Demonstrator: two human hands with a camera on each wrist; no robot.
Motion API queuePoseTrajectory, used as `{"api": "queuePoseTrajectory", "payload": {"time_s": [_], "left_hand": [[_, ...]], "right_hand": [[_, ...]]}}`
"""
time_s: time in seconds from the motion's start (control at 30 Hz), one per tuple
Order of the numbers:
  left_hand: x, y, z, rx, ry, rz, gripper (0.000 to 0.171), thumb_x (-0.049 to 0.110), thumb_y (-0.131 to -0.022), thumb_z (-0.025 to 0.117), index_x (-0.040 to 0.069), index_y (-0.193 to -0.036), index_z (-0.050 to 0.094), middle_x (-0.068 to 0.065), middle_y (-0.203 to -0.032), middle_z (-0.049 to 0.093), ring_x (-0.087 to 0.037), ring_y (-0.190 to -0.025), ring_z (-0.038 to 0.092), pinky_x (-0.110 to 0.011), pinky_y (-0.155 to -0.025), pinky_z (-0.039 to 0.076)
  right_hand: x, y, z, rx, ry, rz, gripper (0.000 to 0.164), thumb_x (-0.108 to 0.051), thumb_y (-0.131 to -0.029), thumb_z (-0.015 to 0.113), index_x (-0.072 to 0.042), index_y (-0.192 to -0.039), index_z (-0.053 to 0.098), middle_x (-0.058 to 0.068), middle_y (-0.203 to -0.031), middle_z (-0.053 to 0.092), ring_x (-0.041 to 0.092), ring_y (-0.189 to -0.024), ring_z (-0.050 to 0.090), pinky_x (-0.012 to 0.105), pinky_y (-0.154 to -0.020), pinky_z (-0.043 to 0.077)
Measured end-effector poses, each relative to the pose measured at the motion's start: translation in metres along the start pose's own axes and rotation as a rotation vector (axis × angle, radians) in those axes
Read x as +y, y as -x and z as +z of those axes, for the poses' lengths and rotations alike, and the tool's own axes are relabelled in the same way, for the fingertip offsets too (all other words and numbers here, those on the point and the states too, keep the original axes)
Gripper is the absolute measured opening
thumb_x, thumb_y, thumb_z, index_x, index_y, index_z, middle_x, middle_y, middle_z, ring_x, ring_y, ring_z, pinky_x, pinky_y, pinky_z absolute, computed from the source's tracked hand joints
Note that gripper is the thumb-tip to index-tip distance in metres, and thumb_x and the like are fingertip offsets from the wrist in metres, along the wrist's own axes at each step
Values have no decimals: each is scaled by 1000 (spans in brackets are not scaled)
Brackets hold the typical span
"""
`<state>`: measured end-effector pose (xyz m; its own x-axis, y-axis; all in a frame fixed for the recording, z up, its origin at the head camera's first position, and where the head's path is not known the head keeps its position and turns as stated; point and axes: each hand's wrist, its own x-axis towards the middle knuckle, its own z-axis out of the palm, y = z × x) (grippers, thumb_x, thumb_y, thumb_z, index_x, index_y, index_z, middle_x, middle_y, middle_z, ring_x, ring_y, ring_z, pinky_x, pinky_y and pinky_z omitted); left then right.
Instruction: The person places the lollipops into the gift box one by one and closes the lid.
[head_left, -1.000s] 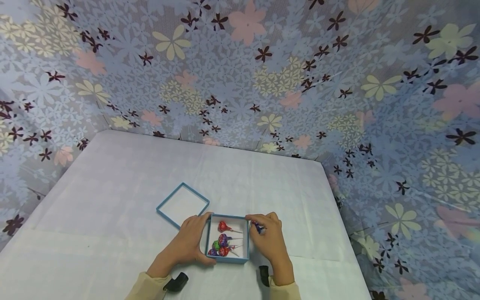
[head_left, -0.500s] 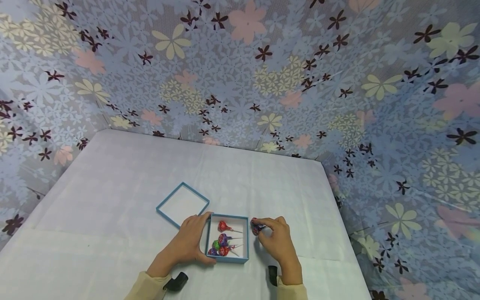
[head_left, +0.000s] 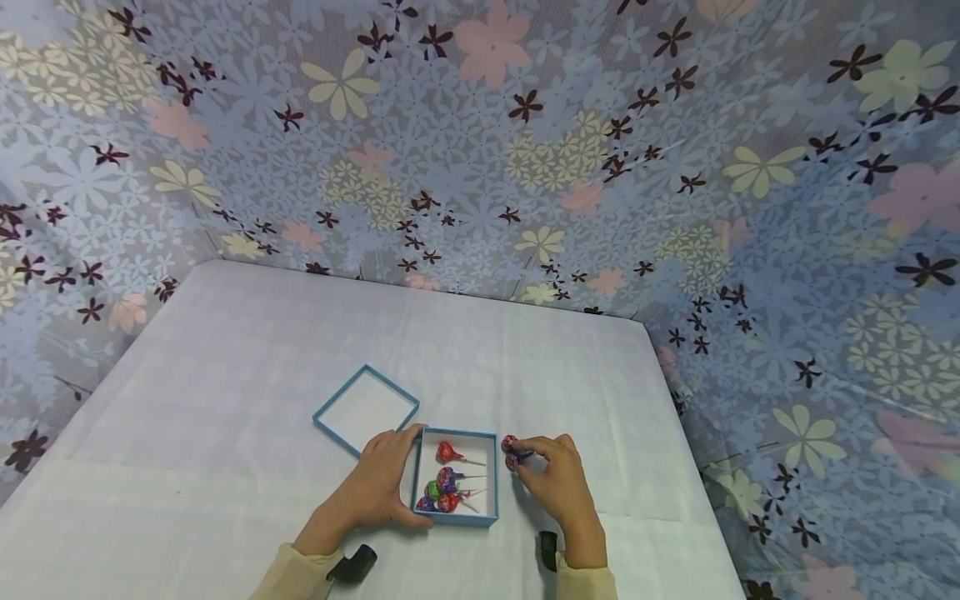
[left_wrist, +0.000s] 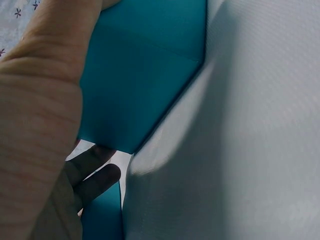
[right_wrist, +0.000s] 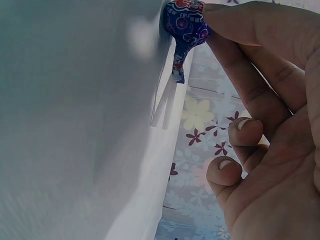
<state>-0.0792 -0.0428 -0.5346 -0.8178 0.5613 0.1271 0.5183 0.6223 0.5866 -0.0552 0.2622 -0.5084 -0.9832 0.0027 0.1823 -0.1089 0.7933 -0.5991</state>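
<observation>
Left grip (head_left: pixel 381 482) holds the box (head_left: pixel 459 520); right grip (head_left: pixel 561 483) seemingly pinches a lollipop (head_left: pixel 512 462).

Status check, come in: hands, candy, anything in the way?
Left hand holds open box, lollipops inside. Right hand pinches blue-wrapped lollipop outside box's right wall. Only that wall stands between; lid off, beyond left hand.

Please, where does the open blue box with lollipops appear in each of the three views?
Head: the open blue box is low, near the middle, with the left hand gripping its left side.
Left wrist: upper part, slightly left of centre; only its outside shows.
Right wrist: not in it.
Shared landmark: the white tablecloth.
</observation>
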Motion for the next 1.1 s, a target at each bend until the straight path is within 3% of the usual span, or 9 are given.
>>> {"api": "queuePoseTrajectory", "payload": {"time_s": [0.57,1.1], "left_hand": [[2,2,0,8,-10,0,137,66,-54,89,-3,-155,27,-19,-150,45,-38,-136,42,-59,-116,28],[1,2,2,-7,1,-11,137,68,-55,88,-3,-155,26,-19,-152,42,-39,-139,39,-59,-117,26]], "right_hand": [[4,-2,8,55,37,-40,28,-11,-72,90,-17,-98,81,-8,-99,76,17,-78,46,27,-67,40],[4,-4,10,21,43,-11,26,-11,-72,90,-18,-95,81,-8,-99,76,16,-80,46,28,-69,41]]}}
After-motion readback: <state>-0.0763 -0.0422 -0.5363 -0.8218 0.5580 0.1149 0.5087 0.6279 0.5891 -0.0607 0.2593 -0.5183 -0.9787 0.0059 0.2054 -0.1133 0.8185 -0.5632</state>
